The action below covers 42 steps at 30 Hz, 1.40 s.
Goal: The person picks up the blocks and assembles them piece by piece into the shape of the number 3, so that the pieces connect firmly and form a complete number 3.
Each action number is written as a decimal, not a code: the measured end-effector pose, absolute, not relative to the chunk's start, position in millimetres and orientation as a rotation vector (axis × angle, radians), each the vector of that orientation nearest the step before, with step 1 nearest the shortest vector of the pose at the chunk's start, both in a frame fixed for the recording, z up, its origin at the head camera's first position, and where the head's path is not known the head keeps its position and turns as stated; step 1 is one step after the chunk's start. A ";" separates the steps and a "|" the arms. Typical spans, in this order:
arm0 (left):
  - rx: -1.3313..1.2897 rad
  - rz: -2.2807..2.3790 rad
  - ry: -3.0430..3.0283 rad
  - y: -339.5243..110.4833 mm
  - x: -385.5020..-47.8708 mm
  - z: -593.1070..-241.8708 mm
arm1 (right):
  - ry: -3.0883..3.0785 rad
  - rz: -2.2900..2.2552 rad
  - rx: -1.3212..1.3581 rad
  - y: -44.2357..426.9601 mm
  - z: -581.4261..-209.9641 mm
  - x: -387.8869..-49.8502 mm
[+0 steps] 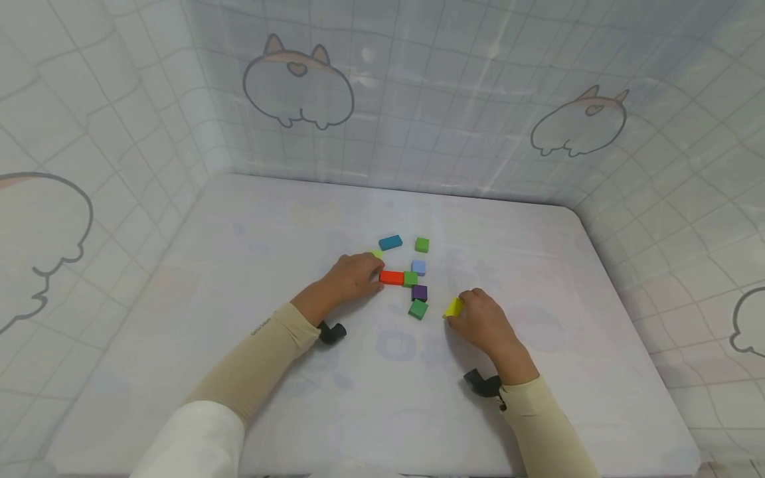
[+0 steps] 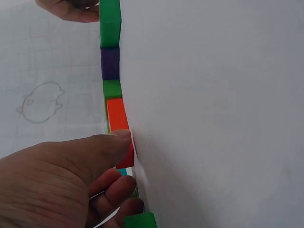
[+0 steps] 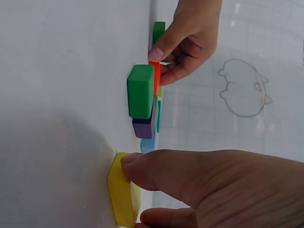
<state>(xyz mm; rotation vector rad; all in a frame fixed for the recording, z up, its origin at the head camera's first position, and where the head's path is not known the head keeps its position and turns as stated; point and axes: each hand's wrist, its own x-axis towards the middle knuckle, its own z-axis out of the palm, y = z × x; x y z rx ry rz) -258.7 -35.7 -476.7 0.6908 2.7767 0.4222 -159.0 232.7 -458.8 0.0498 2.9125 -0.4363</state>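
Head view's high, facing forward and down over the worktop (image 1: 370, 405); both wrist views skim close, sharing the red block (image 2: 118, 113).

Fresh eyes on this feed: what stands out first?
The red block draws the eye first, pinched at its left end by the left hand, a small green block against its right end. Next is the yellow block in the right hand, off to the right.

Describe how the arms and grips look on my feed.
The left grip and right grip are ungloved. The left beige sleeve has small dark lettering and meets a white sleeve; the right beige sleeve shows none. Black wrist cameras protrude: left camera, right camera.
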 end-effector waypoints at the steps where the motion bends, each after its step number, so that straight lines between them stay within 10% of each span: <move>1: 0.696 0.421 2.780 -36.4 -258.4 -476.4 | 2.910 -0.434 0.051 233.0 -458.8 -158.8; 42: 0.977 0.393 2.706 -48.4 -191.1 -455.8 | 2.880 -0.549 0.042 217.3 -469.7 -125.8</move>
